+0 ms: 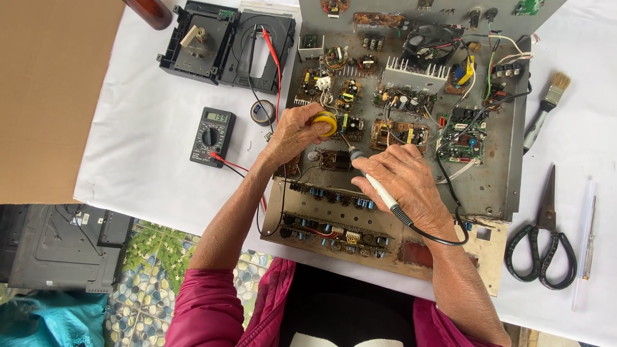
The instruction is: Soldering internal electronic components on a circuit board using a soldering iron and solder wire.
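Right hand is wrapped around a white soldering iron, its tip lowered among the boards of the open metal chassis; a small yellow tin is pinched by the left hand just above; 1 slip and neighbouring parts could be scorched, or the black cord snagged; scissors lie well apart.

Bench covered with white sheet under even daylight. Brown cardboard at left. Floor tiled in floral mosaic pattern.
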